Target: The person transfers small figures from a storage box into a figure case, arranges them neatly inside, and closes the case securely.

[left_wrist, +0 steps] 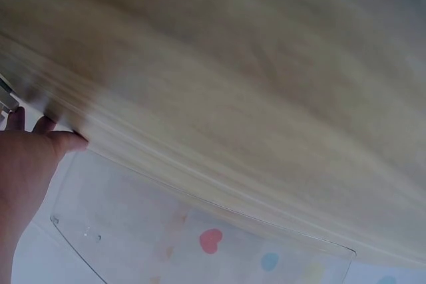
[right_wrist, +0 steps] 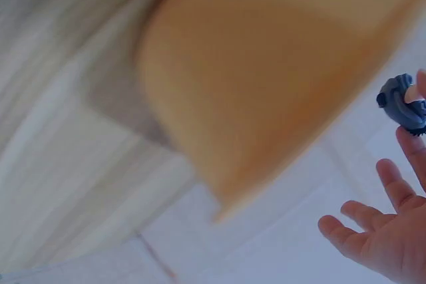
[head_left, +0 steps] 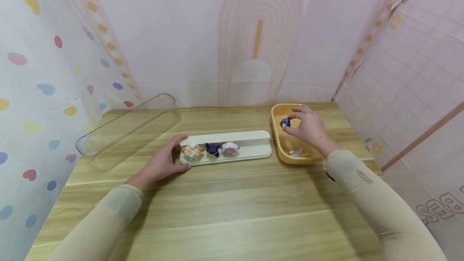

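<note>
Head view facing forward and down over table (head_left: 217,212), wrist views close in, head and right wrist sharing orange tray (head_left: 288,140)

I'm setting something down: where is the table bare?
Widest: the table in front of the cream stand, between left sleeve and right sleeve. Narrower: behind the stand, between the clear cover and the orange tray. Crowded: the stand's left, with three figurines and the left hand; also the tray, where the right hand holds a blue figurine.

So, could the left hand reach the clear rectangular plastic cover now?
Probably yes: only bare wood-grain tabletop separates the left hand from the clear cover, though it grips the long cream stepped stand.
</note>
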### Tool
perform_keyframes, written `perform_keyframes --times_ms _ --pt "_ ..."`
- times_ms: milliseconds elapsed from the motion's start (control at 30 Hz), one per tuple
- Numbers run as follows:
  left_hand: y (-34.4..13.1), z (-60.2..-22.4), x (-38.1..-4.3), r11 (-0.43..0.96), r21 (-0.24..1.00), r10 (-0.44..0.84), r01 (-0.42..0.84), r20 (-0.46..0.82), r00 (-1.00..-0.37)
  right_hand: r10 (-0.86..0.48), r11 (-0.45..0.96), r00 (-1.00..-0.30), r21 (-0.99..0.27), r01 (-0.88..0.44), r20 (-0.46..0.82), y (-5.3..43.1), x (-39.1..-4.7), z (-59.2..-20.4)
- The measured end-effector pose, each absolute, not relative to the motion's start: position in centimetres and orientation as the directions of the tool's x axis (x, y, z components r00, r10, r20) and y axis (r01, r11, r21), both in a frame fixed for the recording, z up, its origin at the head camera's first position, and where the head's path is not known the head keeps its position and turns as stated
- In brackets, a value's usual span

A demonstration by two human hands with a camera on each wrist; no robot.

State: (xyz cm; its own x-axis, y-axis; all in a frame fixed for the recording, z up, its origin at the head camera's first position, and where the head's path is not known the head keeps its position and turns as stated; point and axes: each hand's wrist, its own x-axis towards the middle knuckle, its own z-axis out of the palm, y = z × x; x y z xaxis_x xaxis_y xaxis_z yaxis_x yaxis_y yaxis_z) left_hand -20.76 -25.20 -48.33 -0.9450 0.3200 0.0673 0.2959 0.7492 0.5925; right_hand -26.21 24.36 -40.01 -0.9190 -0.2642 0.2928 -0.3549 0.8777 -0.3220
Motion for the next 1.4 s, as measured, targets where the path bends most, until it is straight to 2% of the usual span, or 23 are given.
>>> perform_keyframes --times_ms 133,267,400,500,867,1133,1400 --pt "-25.3 -48.2 -20.7 0.751 0.593 0.315 0.29 0.065 -0.947 -0.339 0.828 -0.867 -0.322 -0.459 0.364 22.3 -25.2 -39.2" --pt "-25.5 -48.2 -20.7 0.757 0.588 0.311 0.287 0.062 -0.948 -0.476 0.769 -0.77 -0.224 -0.599 0.424 19.5 -24.3 -39.5" --pt "-25.4 -48.2 -20.6 0.755 0.589 0.313 0.288 0.063 -0.948 -0.595 0.716 -0.69 -0.118 -0.688 0.412 17.0 -23.4 -40.4" --pt "-25.4 -48.3 -20.6 0.752 0.594 0.31 0.285 0.063 -0.949 -0.65 0.693 -0.656 -0.055 -0.719 0.383 15.6 -23.0 -41.5" --pt "-25.4 -48.3 -20.6 0.748 0.594 0.317 0.295 0.07 -0.946 -0.692 0.7 -0.647 0.081 -0.71 0.32 13.6 -23.2 -44.2" --pt "-25.3 -48.3 -20.6 0.744 0.597 0.318 0.301 0.08 -0.945 -0.676 0.708 -0.636 0.088 -0.701 0.372 13.4 -23.3 -44.7" --pt "-25.3 -48.3 -20.5 0.743 0.6 0.316 0.298 0.079 -0.946 -0.663 0.721 -0.659 0.065 -0.69 0.356 13.2 -23.3 -44.9"
